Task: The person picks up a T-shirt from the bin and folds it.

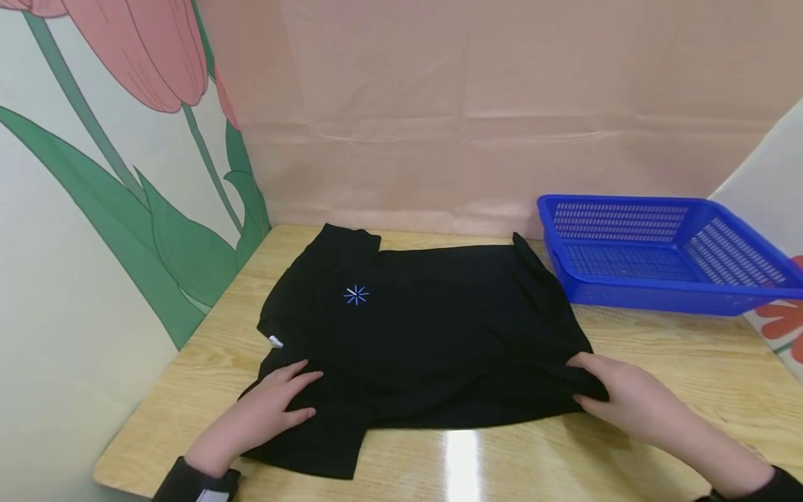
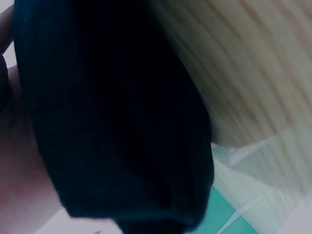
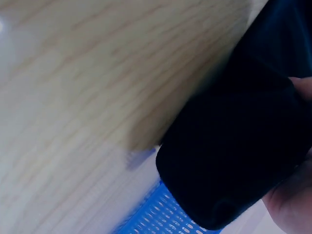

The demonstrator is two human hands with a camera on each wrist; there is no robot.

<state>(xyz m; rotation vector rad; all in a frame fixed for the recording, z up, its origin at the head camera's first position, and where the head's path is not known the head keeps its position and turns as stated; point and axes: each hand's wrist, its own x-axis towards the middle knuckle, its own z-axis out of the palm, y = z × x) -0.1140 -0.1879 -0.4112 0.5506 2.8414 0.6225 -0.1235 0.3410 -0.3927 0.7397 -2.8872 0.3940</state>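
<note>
A black short-sleeved T-shirt [image 1: 439,321] lies spread on the wooden table, its neck side at the left and its hem at the right. It bears a small blue-and-white starburst print, and a white label shows at the neck. My left hand [image 1: 266,411] rests on the near shoulder by the sleeve, fingers spread and thumb apart. At the near right hem corner, my right hand [image 1: 627,397] pinches the fabric between thumb and fingers. Dark cloth fills much of both wrist views and hides most of each hand.
A blue plastic basket [image 1: 665,298] with perforated walls stands at the back right of the table [image 1: 527,460]. Behind the table hangs a pinkish-beige covering [image 1: 439,125]. A wall with a tulip picture [image 1: 144,56] rises at the left.
</note>
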